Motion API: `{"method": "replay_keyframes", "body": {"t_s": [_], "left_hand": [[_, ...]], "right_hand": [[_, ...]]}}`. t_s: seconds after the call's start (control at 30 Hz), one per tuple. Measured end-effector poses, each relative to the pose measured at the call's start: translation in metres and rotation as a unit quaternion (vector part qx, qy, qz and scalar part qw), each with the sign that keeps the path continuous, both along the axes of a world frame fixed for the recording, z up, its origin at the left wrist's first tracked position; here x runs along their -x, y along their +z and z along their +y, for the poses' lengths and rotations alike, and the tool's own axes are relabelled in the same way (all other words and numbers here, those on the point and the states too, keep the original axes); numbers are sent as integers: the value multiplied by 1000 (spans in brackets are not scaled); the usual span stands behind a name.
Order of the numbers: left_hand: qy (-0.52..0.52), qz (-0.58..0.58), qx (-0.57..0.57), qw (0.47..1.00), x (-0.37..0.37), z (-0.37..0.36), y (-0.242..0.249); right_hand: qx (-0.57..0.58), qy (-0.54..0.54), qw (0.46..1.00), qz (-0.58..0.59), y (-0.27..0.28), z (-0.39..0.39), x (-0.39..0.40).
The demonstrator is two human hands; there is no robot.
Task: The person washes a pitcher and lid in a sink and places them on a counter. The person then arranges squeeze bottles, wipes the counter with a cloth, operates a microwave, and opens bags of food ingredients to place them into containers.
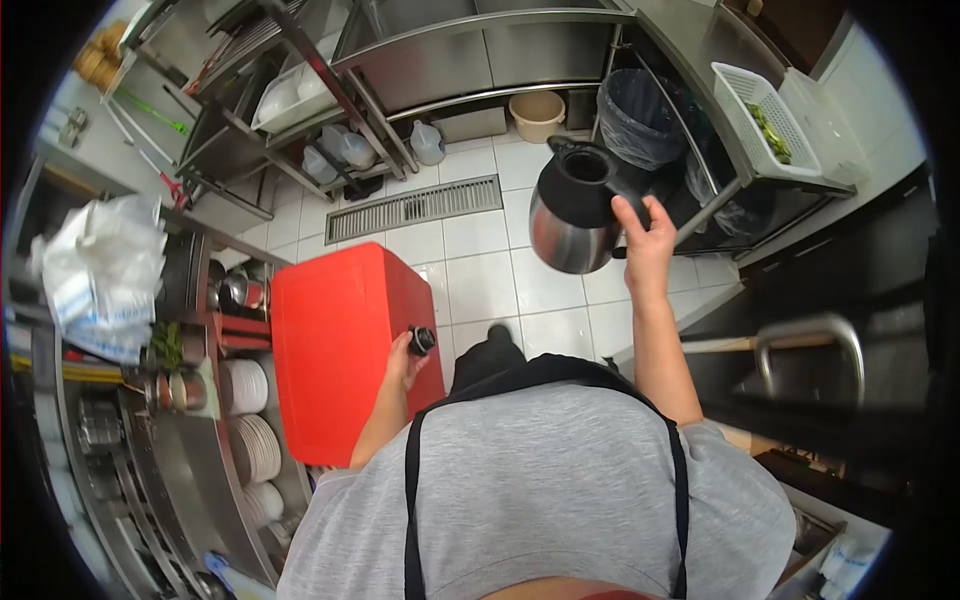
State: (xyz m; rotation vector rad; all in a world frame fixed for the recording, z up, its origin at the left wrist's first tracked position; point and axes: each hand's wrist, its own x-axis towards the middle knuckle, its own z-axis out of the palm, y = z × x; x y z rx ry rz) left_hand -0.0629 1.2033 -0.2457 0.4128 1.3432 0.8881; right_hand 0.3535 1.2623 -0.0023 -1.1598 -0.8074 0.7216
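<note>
A steel thermal carafe with a black top hangs over the tiled floor, its mouth uncovered. My right hand is closed round its black handle. Lower down on the left, my left hand grips a small black lid, close beside the red box. That box is large, with a smooth flat top, and overlaps the left forearm in this view.
A metal floor drain crosses the white tiles ahead. Shelves with stacked white plates line the left. A lined bin and a beige bucket stand under the counter. A white basket rests at the upper right.
</note>
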Motion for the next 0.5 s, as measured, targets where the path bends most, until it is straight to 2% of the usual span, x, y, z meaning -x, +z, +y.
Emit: {"method": "replay_keyframes", "body": {"t_s": [0.07, 0.1, 0.17, 0.2, 0.3, 0.33, 0.37, 0.4, 0.43, 0.5], "left_hand": [[-7, -14, 52, 998, 12, 47, -23], [-17, -11, 52, 998, 20, 68, -41], [-23, -18, 26, 999, 36, 124, -69], [-27, -29, 19, 999, 29, 168, -65], [-54, 96, 115, 987, 16, 265, -39], [-55, 38, 92, 994, 4, 304, -40], [-97, 33, 44, 994, -6, 346, -39], [-55, 87, 68, 992, -40, 380, 2], [-56, 60, 65, 995, -45, 428, -15], [-22, 24, 41, 999, -90, 511, 3]], "right_hand": [[-36, -23, 999, -1, -2, 56, -15], [-24, -23, 999, 17, 2, 78, -25], [-2, -54, 998, -21, 9, 125, -40], [13, -61, 997, -41, 17, 150, -52], [-12, -119, 989, -86, 12, 221, -82], [-12, -125, 988, -93, 16, 243, -94], [-13, -141, 987, -77, 22, 261, -104], [-11, -156, 986, -59, 22, 277, -112], [10, -156, 985, -71, 19, 295, -128], [4, -174, 982, -70, 32, 346, -146]]}}
